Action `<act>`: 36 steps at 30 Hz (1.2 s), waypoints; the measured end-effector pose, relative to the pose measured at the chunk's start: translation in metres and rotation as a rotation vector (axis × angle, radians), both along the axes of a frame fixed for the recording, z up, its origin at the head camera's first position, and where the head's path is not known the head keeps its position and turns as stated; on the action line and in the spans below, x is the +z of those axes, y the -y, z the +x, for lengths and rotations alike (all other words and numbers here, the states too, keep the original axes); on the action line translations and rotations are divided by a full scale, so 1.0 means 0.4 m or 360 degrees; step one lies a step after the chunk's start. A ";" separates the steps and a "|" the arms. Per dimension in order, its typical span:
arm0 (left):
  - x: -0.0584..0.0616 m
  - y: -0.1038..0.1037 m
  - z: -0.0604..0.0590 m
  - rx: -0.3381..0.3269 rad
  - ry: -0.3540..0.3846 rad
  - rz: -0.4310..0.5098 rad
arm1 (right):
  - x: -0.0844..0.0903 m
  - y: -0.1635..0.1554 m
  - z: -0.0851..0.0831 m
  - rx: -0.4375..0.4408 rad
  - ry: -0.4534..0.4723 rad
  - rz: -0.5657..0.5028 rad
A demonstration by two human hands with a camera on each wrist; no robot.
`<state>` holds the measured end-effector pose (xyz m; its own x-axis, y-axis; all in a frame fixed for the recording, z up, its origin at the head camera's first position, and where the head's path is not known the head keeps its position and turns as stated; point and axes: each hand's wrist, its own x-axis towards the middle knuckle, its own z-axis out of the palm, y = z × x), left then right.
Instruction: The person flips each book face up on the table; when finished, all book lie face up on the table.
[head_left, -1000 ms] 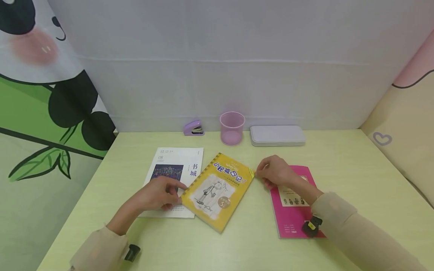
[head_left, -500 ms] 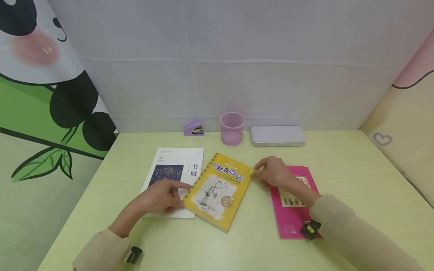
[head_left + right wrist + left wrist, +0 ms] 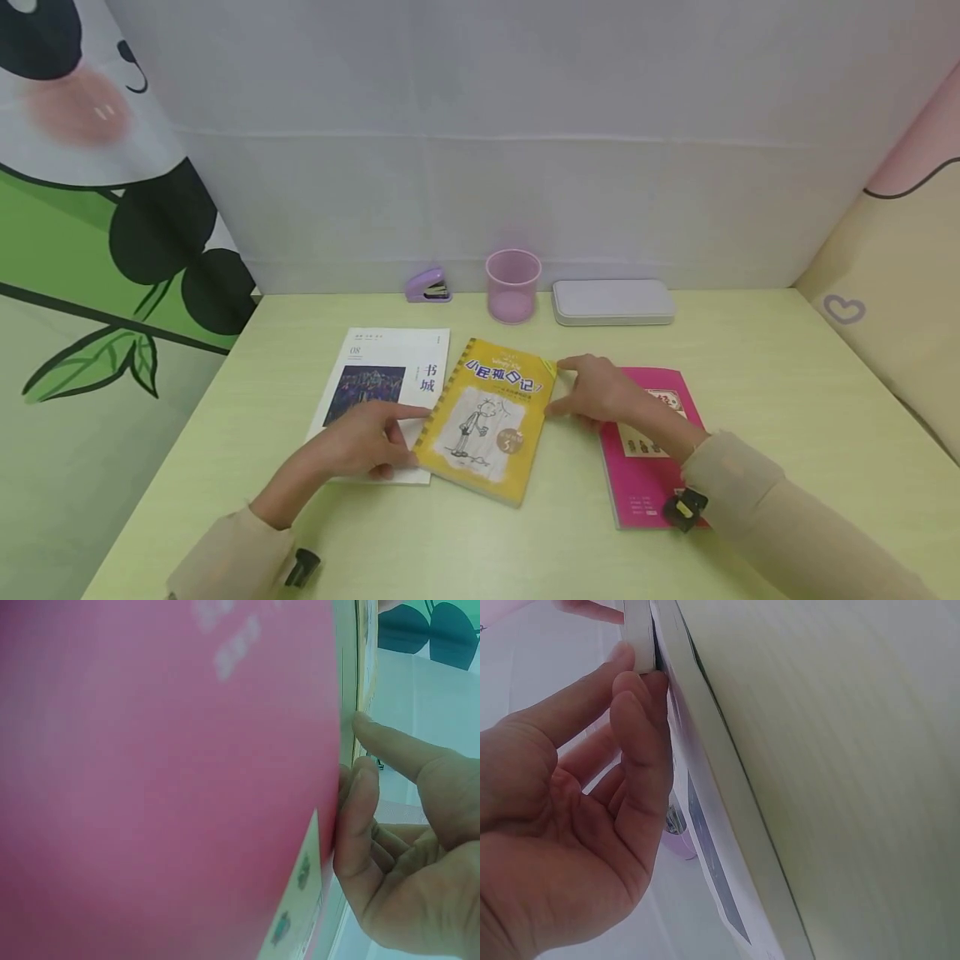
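A yellow paperback book with a cartoon boy on its cover lies tilted at the table's middle, its left side overlapping a white book. My left hand touches its spine side, index finger straight and thumb near the lower corner. On the opposite side, my right hand has the index finger at the upper right corner and the thumb lower on the edge. That hand and forearm cover part of a pink book. In the left wrist view, the thumb meets a book's edge while other fingers curl beside it.
Along the back of the pale table stand a purple stapler, a pink translucent cup and a pale flat case. A white cloth backdrop rises behind them.
The yellow book has turned clockwise and stands more upright, its lower end swinging right. My left hand has followed slightly to the right; my right index finger and thumb have spread along its edge.
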<state>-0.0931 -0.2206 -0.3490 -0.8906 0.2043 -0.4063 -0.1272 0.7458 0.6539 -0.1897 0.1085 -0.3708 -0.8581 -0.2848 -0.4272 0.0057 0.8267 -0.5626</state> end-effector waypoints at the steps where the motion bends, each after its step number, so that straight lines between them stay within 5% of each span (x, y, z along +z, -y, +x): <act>1: -0.001 -0.002 0.000 -0.0002 -0.0001 -0.0002 | -0.001 0.000 0.000 0.0008 0.0008 0.0001; 18: -0.024 -0.020 -0.013 -0.0052 -0.0008 0.0019 | -0.005 0.000 -0.024 0.0082 0.0085 -0.0023; 36: -0.049 -0.054 -0.029 -0.0083 -0.0102 -0.0186 | -0.011 -0.014 -0.050 0.0117 0.0085 -0.0105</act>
